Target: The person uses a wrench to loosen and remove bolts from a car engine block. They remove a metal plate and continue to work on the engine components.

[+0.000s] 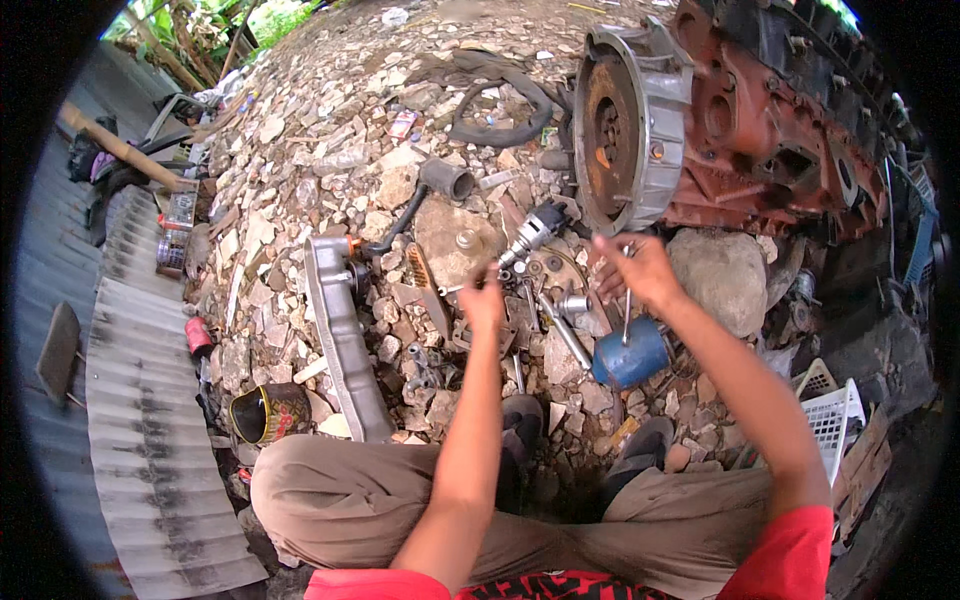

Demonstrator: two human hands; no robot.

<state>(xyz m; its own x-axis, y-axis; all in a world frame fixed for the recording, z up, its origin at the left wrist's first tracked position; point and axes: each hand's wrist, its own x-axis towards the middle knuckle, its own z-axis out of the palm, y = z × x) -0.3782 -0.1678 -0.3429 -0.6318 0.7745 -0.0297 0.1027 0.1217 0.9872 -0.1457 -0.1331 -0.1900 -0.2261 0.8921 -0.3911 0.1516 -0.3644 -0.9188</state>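
The black-and-silver cylindrical part with a narrow stem (538, 229) is laid beyond and to the left of the blue metal cylinder (632, 359), slanted among loose pale stones (597, 398). The left hand (484, 300) is placed farther left of the cylinder, close to the stem's end; its fingertips are drawn together, but whether the stem is pinched cannot be judged. By the right hand (635, 272), just beyond the cylinder, a slim silvery metal rod (627, 318) appears to be held in curled, blurred fingers, its lower end seen against the cylinder.

The cylinder could be set rolling if it were pushed by the rod. Small round metal parts (535, 268), scattered beyond and left of the cylinder, could be lost between the stones if knocked by either hand. The stemmed part could be dropped and chipped if loosely gripped.

Dark printed shapes are borne by the red shirt (395, 584), nearer than the cylinder; on the cylinder itself, no legible label is seen.
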